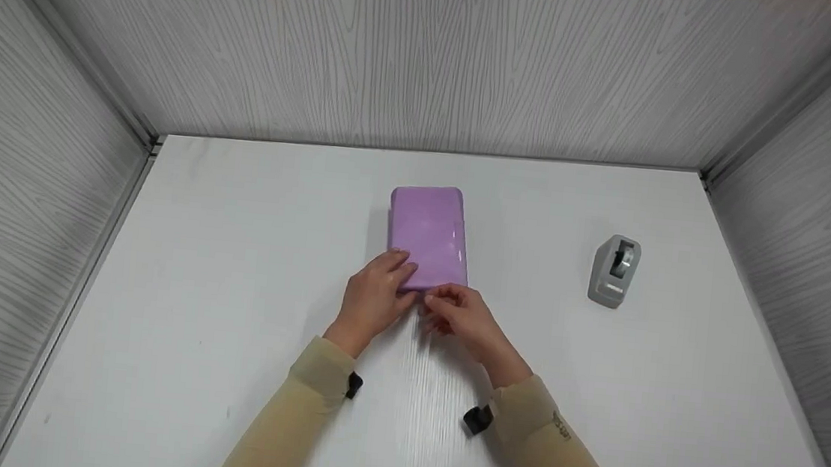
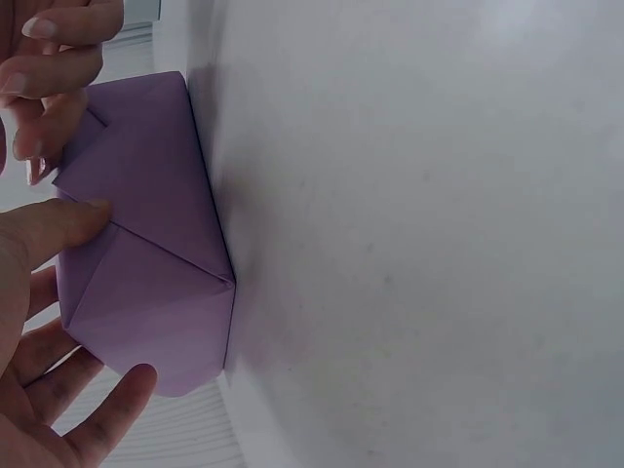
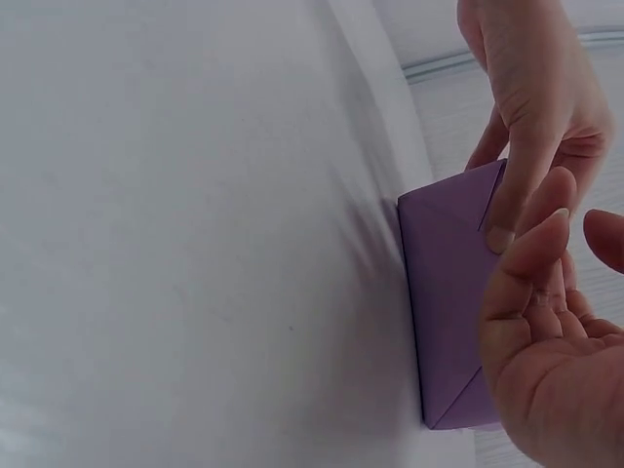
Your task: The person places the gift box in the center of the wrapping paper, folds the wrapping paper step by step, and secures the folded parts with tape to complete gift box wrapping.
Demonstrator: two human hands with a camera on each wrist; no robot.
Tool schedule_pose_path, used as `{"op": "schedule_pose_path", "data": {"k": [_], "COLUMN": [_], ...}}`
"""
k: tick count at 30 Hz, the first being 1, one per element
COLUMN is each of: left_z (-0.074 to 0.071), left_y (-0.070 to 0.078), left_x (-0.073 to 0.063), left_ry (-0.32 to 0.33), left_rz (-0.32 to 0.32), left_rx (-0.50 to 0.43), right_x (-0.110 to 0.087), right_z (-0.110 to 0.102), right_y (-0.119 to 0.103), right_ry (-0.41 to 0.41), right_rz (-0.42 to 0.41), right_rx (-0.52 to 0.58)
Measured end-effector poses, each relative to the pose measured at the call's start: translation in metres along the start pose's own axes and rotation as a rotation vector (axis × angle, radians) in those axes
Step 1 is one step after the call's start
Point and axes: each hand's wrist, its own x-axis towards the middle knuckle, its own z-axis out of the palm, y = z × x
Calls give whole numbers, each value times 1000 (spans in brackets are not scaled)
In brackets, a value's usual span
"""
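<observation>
The box (image 1: pixel 427 227) lies straight ahead of the grip, its long axis running away from it. Its near end is gripped by the left hand (image 1: pixel 372 297), the nearer one, with the thumb pressed to the folded end. The right hand (image 1: pixel 464 317) is held curled at that same end; whether anything is pinched cannot be told. Dark lettering is borne by the right sleeve (image 1: pixel 567 461), but cannot be read.

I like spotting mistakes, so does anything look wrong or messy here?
Nothing stands out: I see no spill or tear. The left hand holds the purple package, and the grey tape dispenser stands upright.
</observation>
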Motion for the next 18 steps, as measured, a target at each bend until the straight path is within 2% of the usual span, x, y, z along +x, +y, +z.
{"op": "schedule_pose_path", "data": {"k": [7, 12, 18], "left_z": [0, 0, 0], "left_y": [-1, 0, 0], "left_x": [0, 0, 0], "left_ry": [10, 25, 20], "left_rz": [2, 9, 8], "left_rx": [1, -2, 2], "right_x": [1, 2, 4], "right_z": [6, 11, 16], "right_y": [3, 4, 4], "right_ry": [77, 152, 262], "right_rz": [9, 20, 34], "right_rx": [2, 36, 16]}}
